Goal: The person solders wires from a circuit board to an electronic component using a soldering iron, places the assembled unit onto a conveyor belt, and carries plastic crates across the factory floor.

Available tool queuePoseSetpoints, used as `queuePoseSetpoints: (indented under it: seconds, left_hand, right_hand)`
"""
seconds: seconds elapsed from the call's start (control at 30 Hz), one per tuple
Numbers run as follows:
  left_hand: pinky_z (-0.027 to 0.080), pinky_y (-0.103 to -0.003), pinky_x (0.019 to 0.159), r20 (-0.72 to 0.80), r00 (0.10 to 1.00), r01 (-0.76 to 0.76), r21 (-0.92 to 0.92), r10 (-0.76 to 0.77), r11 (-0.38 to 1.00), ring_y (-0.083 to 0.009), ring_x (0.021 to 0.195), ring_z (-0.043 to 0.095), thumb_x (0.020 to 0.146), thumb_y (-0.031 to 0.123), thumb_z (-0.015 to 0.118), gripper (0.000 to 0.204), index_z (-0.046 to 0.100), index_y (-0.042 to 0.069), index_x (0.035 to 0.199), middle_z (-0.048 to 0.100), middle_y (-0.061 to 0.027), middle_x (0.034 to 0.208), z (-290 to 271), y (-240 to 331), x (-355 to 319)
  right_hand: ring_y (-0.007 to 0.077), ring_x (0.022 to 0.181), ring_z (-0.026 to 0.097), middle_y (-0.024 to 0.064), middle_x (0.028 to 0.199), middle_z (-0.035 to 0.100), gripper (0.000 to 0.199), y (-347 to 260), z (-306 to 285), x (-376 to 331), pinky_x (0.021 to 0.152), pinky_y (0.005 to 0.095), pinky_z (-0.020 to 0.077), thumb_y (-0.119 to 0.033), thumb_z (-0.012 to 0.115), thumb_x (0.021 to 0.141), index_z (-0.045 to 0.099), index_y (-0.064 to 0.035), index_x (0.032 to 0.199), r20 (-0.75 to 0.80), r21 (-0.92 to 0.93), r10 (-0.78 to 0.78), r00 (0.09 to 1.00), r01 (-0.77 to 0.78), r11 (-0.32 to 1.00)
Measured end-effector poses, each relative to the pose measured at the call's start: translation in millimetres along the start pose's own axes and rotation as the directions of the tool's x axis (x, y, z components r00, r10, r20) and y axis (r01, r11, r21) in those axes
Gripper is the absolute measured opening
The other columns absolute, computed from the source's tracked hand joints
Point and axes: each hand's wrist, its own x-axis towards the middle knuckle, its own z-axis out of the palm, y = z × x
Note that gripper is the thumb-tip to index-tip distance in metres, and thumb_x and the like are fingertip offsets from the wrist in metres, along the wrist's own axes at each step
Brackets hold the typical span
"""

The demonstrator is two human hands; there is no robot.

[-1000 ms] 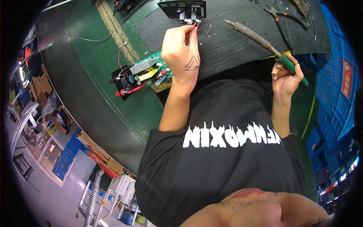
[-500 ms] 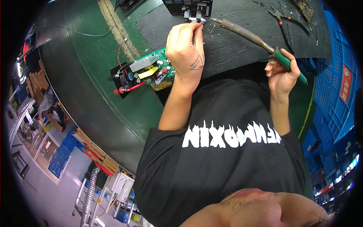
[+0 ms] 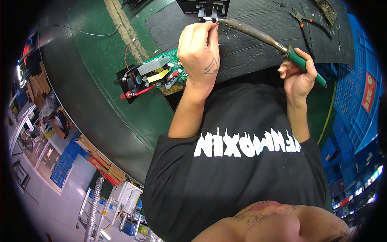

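My right hand (image 3: 299, 76) grips a soldering iron (image 3: 264, 37) by its green handle. The iron's tip reaches left to the lower edge of a black slotted housing (image 3: 189, 7), right beside the fingertips of my left hand (image 3: 198, 52). Those fingers are pinched together at the housing's edge, where a tiny red and white bit shows. What they hold is mostly hidden. Left of my left wrist lies a green circuit board (image 3: 172, 60) with yellow, grey and red parts, joined to a black end plate with a fan. My left hand covers the board's right end.
Orange-and-black handled pliers (image 3: 299, 17) lie on the dark mat (image 3: 254, 60) at the far right, near a worn metal piece (image 3: 325, 11). A blue plastic crate (image 3: 354, 76) stands at the right. A thin loose wire (image 3: 86, 34) lies across the green bench at the left.
The soldering iron has moved slightly left, and its tip now meets the spot by my left fingertips instead of standing just apart. My left hand stays pinched in nearly the same place.
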Motion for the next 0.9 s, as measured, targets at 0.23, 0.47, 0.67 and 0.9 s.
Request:
queuePoseSetpoints:
  seconds: [0.23,0.47,0.67,0.9]
  left_hand:
    - [0.048,-0.027,0.060,-0.010,1.000,-0.025,0.005,0.025,1.000,-0.0176,0.064,0.059,0.075,-0.001,0.070,0.009,0.067,0.001,0.083,0.063,-0.0091,0.077,0.8,-0.3,1.7]
    - [0.048,-0.027,0.060,-0.005,1.000,-0.018,-0.007,0.017,1.000,-0.0182,0.064,0.059,0.076,-0.001,0.070,0.008,0.067,0.001,0.083,0.064,-0.0090,0.078,1.1,-1.2,1.0]
    - [0.048,-0.027,0.060,-0.004,1.000,-0.025,0.002,0.025,1.000,-0.0187,0.064,0.059,0.076,-0.001,0.070,0.009,0.067,0.000,0.083,0.063,-0.0094,0.077,0.7,-1.2,1.2]
    - [0.048,-0.027,0.061,-0.005,1.000,-0.030,0.004,0.030,1.000,-0.0193,0.065,0.059,0.075,-0.002,0.070,0.009,0.067,0.000,0.083,0.063,-0.0096,0.077,1.3,-0.2,1.4]
  right_hand:
    - [0.0248,0.058,0.064,0.0179,0.075,0.064,0.049,1.8,-1.3,0.8,0.048,0.0301,0.0492,-0.036,0.040,0.092,0.055,0.0054,0.112,0.005,0.001,-0.003,1.000,0.003,1.000]
    - [0.0251,0.057,0.064,0.0181,0.073,0.064,0.048,1.5,-0.5,0.7,0.048,0.0303,0.0491,-0.036,0.040,0.092,0.056,0.0056,0.111,0.006,-0.002,-0.004,1.000,0.004,1.000]
    - [0.0255,0.057,0.064,0.0183,0.073,0.064,0.048,2.5,0.0,0.2,0.048,0.0305,0.0491,-0.035,0.040,0.092,0.056,0.0058,0.111,0.001,0.011,-0.004,1.000,0.004,1.000]
    - [0.0256,0.057,0.063,0.0182,0.073,0.064,0.048,0.9,0.3,-0.1,0.048,0.0307,0.0491,-0.034,0.040,0.091,0.056,0.0063,0.111,-0.007,-0.003,0.000,1.000,0.000,1.000]
